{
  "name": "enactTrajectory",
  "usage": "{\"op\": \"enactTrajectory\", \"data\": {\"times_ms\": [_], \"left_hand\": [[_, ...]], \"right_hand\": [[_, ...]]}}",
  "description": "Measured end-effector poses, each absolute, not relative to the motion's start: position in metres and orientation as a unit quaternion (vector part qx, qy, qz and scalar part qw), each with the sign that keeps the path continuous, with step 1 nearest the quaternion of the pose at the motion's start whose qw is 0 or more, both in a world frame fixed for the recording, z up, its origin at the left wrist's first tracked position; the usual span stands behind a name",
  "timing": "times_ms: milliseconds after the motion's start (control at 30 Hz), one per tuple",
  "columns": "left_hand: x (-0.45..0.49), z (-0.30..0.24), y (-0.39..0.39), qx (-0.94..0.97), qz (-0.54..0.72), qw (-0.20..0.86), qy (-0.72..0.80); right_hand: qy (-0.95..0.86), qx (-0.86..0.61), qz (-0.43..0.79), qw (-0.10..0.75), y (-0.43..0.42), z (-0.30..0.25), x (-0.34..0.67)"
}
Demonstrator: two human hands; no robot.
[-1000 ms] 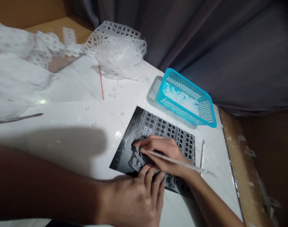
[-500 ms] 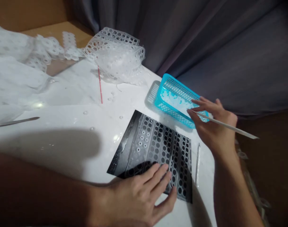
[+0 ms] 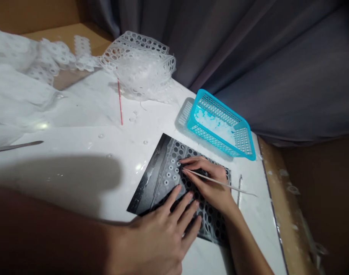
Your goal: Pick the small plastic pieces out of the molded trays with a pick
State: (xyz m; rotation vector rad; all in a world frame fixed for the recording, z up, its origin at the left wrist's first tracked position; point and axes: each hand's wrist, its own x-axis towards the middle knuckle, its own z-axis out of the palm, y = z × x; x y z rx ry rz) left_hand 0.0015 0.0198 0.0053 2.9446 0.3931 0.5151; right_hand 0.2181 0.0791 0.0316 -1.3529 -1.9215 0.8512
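My left hand [image 3: 159, 233] lies with fingers spread on the near part of a black sheet [image 3: 147, 177] overlaid with clear strips of round holes. Small white rings [image 3: 166, 182] sit in several circles toward its left side. Over the sheet's middle, my right hand [image 3: 213, 183] pinches a thin white stick [image 3: 223, 181], its rear end sticking out to the right. The front tip is at the fingertips beside the rings; whether it carries a piece is too small to tell. Just beyond stands a turquoise plastic basket [image 3: 217, 144] with small white pieces [image 3: 214, 124] inside.
Punched clear plastic strips [image 3: 142, 68] are heaped at the back, with a red stick [image 3: 119, 101] before them. White plastic material [image 3: 16, 91] fills the far left. A slim metal tool [image 3: 19, 146] lies left, another thin tool [image 3: 240, 191] right. Beyond hangs a dark curtain [image 3: 249, 57].
My right hand has moved with the stick from the basket, left and nearer, to the black sheet beside the rings. My left hand has shifted slightly, its fingers further up the sheet.
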Motion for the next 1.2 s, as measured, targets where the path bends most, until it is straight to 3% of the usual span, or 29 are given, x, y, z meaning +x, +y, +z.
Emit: {"op": "enactTrajectory", "data": {"times_ms": [333, 500, 600, 933, 1200], "left_hand": [[0.002, 0.004, 0.019, 0.975, 0.167, 0.069, 0.132], [0.001, 0.007, 0.020, 0.975, 0.157, 0.076, 0.138], [0.000, 0.010, 0.021, 0.976, 0.147, 0.081, 0.139], [0.001, 0.007, 0.019, 0.975, 0.155, 0.071, 0.143], [0.003, 0.003, 0.018, 0.973, 0.173, 0.050, 0.144]], "right_hand": [[-0.790, -0.484, 0.259, 0.272, 0.079, 0.035, 0.213], [-0.878, -0.418, 0.135, 0.188, 0.078, 0.033, 0.219], [-0.911, -0.365, 0.060, 0.180, 0.080, 0.027, 0.224], [-0.897, -0.365, 0.078, 0.238, 0.088, 0.013, 0.225], [-0.745, -0.514, 0.196, 0.377, 0.095, 0.013, 0.215]]}}
